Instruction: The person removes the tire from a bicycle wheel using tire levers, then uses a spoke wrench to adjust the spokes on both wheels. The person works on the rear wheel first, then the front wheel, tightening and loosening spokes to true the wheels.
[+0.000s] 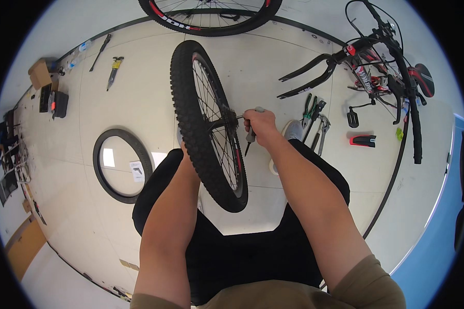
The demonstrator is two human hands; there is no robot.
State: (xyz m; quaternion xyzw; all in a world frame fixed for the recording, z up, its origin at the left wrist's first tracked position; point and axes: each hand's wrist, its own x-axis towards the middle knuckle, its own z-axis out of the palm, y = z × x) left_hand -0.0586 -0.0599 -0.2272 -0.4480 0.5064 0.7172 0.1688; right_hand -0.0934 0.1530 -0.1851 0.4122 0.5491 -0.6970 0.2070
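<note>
A bicycle wheel with a knobby black tire stands upright between my knees, its cassette side turned to the right. My right hand is closed around a Y-shaped wrench with grey arms. One of its thin arms points at the hub in the middle of the cassette; contact is too small to make out. Another dark tip points down toward me. My left forearm reaches to the wheel's left side, where the tire hides the hand and its fingers.
Pliers and an adjustable wrench lie beside my right shoe. A bicycle frame with fork is at the right, a red-black saddle-like piece below it. A loose tire lies left; another wheel lies ahead.
</note>
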